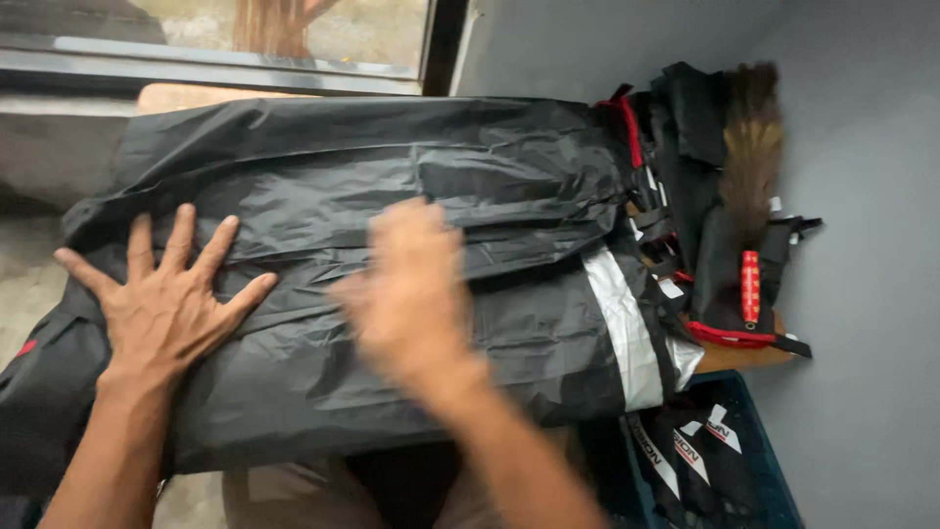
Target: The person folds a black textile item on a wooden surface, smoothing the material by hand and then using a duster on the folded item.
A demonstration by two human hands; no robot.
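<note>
A large folded black raincoat (392, 264), crinkled and glossy, is lying across a small wooden desk (739, 355) and spreading well past its edges, filling most of the view beneath both hands. The left hand (162, 304) is pressing flat on the near left part of the fabric, its grip spread wide with all five fingers fanned apart and nothing closed inside it. The right hand (411, 299) is resting over the middle of the same fabric, to the right of the left hand and apart from it; it is blurring heavily (so I cannot tell whether its grip is wide or narrow, or whether the palm is touching the cloth). To the right of the right hand, a silver reflective band (617, 328) is running across the end of the raincoat. Further right, just beyond that band, a heap of black gear with red trim and straps (705, 196) is sitting against the grey wall (862, 294), with a brown bristly brush (752, 147) lying on top of it, its red handle (751, 286) pointing toward the person. Below the band, a dark blue crate (774, 460) is holding black fabric with white markings (685, 456).
</note>
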